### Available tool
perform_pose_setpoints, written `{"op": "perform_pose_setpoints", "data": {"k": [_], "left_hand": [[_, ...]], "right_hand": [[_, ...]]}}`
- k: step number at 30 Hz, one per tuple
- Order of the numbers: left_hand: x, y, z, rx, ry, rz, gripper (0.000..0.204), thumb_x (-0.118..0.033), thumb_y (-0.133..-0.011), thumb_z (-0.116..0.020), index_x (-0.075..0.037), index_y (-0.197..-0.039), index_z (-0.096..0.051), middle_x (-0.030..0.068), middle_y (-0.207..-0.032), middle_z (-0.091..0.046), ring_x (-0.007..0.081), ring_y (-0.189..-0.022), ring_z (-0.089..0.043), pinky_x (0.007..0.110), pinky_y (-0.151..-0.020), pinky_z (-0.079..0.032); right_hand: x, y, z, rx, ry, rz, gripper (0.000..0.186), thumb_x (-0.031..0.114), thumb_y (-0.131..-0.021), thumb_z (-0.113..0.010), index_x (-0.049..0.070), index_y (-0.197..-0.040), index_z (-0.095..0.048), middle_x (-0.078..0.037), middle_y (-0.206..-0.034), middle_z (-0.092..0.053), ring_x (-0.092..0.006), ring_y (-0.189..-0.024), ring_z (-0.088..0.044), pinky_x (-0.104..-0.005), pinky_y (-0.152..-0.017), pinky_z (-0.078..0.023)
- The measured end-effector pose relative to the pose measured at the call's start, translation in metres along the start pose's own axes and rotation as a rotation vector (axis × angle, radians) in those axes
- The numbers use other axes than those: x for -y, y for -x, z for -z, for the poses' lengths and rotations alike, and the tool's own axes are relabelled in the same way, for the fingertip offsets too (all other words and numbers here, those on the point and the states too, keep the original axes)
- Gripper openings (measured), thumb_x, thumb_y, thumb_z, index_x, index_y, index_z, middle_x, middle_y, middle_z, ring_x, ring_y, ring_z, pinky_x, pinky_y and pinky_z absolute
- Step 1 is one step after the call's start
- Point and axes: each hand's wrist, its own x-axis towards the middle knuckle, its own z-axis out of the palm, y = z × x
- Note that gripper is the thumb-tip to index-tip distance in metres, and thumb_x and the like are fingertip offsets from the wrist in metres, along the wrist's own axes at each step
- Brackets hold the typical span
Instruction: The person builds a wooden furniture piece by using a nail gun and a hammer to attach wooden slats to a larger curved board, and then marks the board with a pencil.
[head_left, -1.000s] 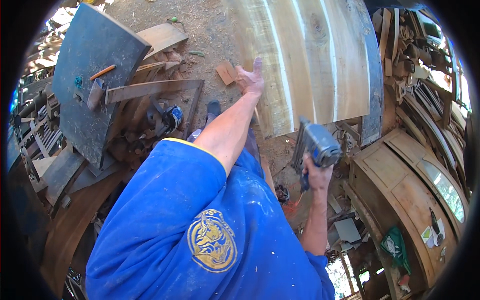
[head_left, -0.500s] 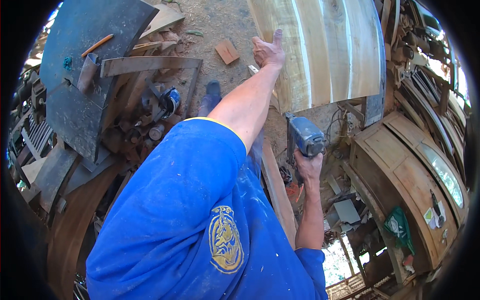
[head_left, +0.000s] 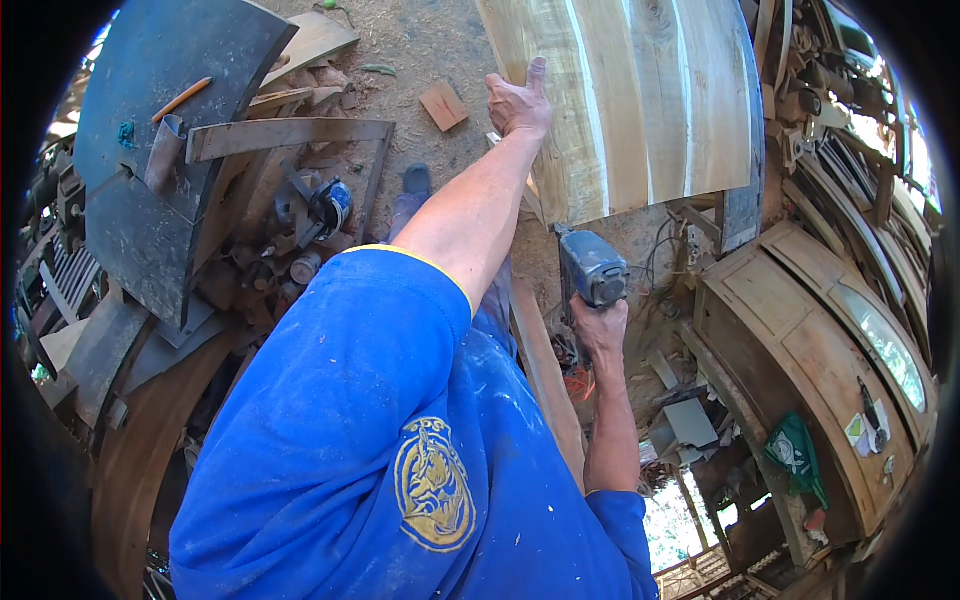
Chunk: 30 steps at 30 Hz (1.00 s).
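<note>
Gripping power tool [head_left: 595, 268], right fingers [head_left: 588, 316] partly hidden, left fingers [head_left: 497, 92] curled, panel [head_left: 645, 110] hold unclear

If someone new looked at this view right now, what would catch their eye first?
Probably the bright blue shirt across the lower middle. Next, the striped wooden panel at the top, right of centre, with the left hand at its left edge. Below the panel, the right hand grips a dark power tool.

Dusty floor [head_left: 430, 45], wooden cabinet [head_left: 775, 345] at right, bright daylight [head_left: 672, 525]
</note>
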Motion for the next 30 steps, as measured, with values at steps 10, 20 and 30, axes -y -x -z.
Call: {"op": "perform_pose_setpoints", "data": {"k": [10, 20, 30], "left_hand": [[0.001, -0.002, -0.002, -0.017, 0.010, -0.016, 0.088, -0.078, -0.081, -0.064, 0.004, -0.110, -0.049, 0.0278, -0.102, -0.068, 0.0444, -0.101, -0.068, 0.049, -0.088, -0.053], [0.001, -0.002, -0.002, -0.008, -0.004, -0.013, 0.089, -0.079, -0.081, -0.063, 0.004, -0.110, -0.048, 0.0290, -0.101, -0.068, 0.0460, -0.101, -0.068, 0.050, -0.089, -0.053], [0.004, 0.000, -0.003, -0.007, 0.007, -0.014, 0.090, -0.079, -0.082, -0.061, 0.005, -0.111, -0.049, 0.0303, -0.104, -0.067, 0.0461, -0.102, -0.067, 0.050, -0.089, -0.053]], "right_hand": [[0.023, -0.002, 0.002, -0.065, -0.050, -0.023, 0.021, 0.013, -0.076, -0.068, -0.002, -0.091, -0.071, -0.020, -0.074, -0.071, -0.0337, -0.074, -0.075, -0.0441, -0.067, -0.055], [0.032, -0.001, 0.003, -0.078, -0.111, -0.020, 0.020, 0.014, -0.077, -0.068, -0.004, -0.086, -0.071, -0.018, -0.072, -0.072, -0.0314, -0.070, -0.073, -0.0430, -0.068, -0.055], [0.020, -0.017, -0.003, -0.020, -0.097, -0.049, 0.022, 0.015, -0.075, -0.067, -0.004, -0.085, -0.071, -0.019, -0.073, -0.072, -0.0305, -0.071, -0.074, -0.0431, -0.068, -0.054]]}}
